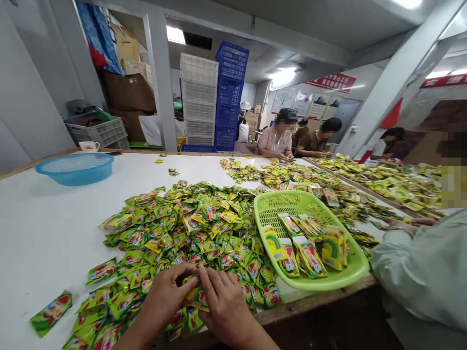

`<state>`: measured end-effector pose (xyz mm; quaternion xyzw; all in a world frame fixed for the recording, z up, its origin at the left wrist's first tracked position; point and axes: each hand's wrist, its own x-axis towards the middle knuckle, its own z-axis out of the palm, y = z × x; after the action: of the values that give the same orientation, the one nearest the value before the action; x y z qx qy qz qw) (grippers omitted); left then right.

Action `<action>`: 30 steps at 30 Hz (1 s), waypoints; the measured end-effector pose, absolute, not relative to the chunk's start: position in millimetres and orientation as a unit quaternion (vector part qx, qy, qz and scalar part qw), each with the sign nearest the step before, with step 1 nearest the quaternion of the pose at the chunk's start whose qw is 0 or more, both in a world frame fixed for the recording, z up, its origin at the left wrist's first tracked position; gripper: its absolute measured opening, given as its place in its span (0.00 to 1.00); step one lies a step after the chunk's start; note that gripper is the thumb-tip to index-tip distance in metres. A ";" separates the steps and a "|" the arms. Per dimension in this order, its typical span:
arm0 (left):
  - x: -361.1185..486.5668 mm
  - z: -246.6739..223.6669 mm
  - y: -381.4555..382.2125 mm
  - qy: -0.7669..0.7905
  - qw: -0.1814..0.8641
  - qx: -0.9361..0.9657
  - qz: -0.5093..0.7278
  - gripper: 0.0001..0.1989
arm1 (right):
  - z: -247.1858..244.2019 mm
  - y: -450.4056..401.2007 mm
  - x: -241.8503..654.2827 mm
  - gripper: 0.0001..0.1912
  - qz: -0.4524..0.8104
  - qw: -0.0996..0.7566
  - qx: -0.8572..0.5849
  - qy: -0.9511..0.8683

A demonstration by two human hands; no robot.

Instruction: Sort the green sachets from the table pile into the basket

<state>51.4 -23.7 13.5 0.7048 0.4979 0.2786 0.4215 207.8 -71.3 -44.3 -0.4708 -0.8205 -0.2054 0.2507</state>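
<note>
Left hand [168, 288] and right hand [226, 300] are close together, fingers narrow, holding between them shiny yellow-green plastic packet [198, 297]; one or several, cannot tell, fingers cover most. Packet is over near side of heap of small glossy green packets [197, 238]. If grip loosens, packet may slip and mix with similar ones. Light-green perforated plastic basket [328, 284] stands near wooden table edge [314, 300]; push from neighbour's pale-green sleeve [408, 265] could tip it.
</note>
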 end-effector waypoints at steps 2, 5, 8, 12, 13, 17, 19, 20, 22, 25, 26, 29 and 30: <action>48.0 16.3 -21.7 0.481 0.431 0.727 0.235 0.17 | -43.7 -71.7 208.1 0.40 -0.205 0.241 -0.459 -0.830; 44.8 18.3 -13.4 0.441 0.447 0.762 0.159 0.16 | -43.2 -73.0 206.4 0.40 -0.205 0.223 -0.438 -0.846; 47.4 13.1 -6.0 0.439 0.474 0.750 0.146 0.16 | -44.5 -74.8 205.2 0.39 -0.205 0.217 -0.441 -0.846; 55.7 2.0 -11.1 0.476 0.475 0.724 0.153 0.17 | -48.7 -77.1 206.6 0.34 -0.227 0.237 -0.440 -0.836; 57.7 0.6 -14.9 0.493 0.449 0.730 0.154 0.16 | -49.5 -77.3 206.4 0.33 -0.230 0.243 -0.439 -0.834; 61.9 1.9 -25.7 0.584 0.303 0.729 0.187 0.19 | -49.6 -74.7 201.8 0.30 -0.228 0.278 -0.456 -0.814; 59.6 4.0 -23.9 0.566 0.345 0.717 0.216 0.19 | -48.2 -72.3 200.8 0.30 -0.228 0.291 -0.464 -0.805; 56.8 4.5 -21.7 0.538 0.396 0.708 0.230 0.19 | -47.5 -71.3 201.5 0.30 -0.226 0.295 -0.467 -0.803; 48.5 3.3 -17.2 0.495 0.481 0.678 0.253 0.22 | -46.5 -70.5 204.6 0.32 -0.218 0.296 -0.473 -0.801; 35.2 -2.7 -15.1 0.523 0.462 0.668 0.257 0.26 | -47.5 -71.5 208.9 0.34 -0.204 0.283 -0.482 -0.804; 32.3 -4.7 -15.9 0.537 0.434 0.677 0.254 0.24 | -48.4 -72.0 209.1 0.35 -0.200 0.278 -0.482 -0.807; 31.5 -5.2 -19.9 0.556 0.385 0.702 0.225 0.20 | -50.7 -73.0 205.9 0.35 -0.200 0.266 -0.477 -0.814; 33.6 -2.9 -21.3 0.555 0.383 0.707 0.213 0.20 | -50.8 -73.3 204.6 0.34 -0.204 0.265 -0.473 -0.815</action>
<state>33.6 -21.3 -2.9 0.7075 0.5545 0.2127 0.3830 204.6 -73.3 -50.8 -0.4727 -0.8154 -0.2039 0.2647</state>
